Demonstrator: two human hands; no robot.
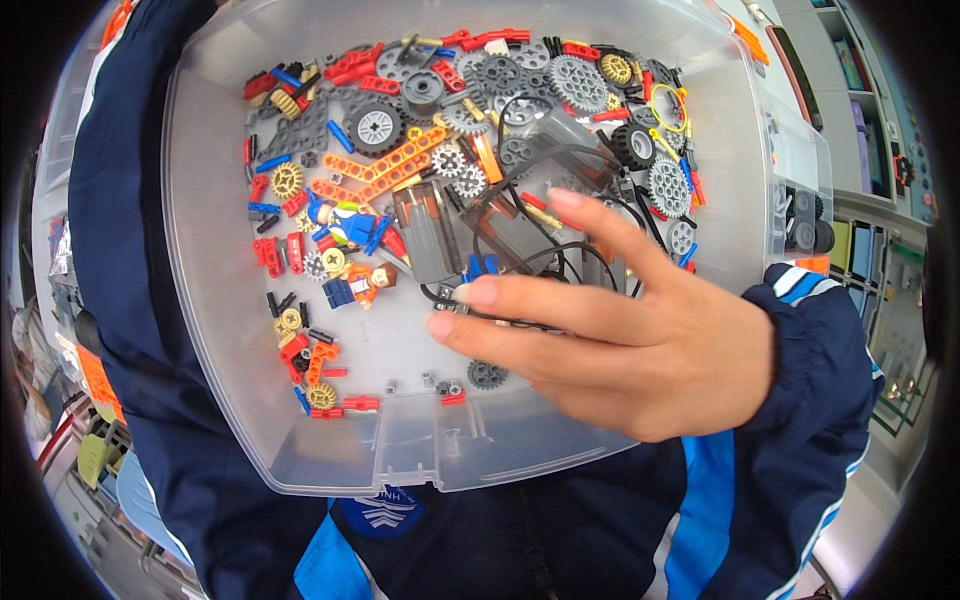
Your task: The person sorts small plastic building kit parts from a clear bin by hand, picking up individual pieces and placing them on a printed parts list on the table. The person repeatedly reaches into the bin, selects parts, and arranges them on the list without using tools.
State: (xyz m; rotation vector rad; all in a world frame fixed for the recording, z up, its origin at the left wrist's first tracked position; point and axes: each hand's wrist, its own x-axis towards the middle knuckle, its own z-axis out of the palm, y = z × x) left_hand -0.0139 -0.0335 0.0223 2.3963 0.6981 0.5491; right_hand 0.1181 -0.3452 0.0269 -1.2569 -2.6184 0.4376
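My right hand reaches in from the right over a translucent plastic bin. Its fingers are spread, and no held part shows; the thumb is hidden. Two fingertips are near a blue piece and a black cable; contact cannot be told. Beyond them lie a grey motor-like block and a second dark translucent block, partly under looping cables. Left of these rest a minifigure in blue and white and one in an orange top. My left hand is out of view; its dark sleeve runs along the bin's left side.
Grey gears, a tyred wheel, orange beams and small red, blue and tan pieces crowd the bin's far part. Another translucent container stands to the right. Shelves are beyond it. A blue chair is at lower left.
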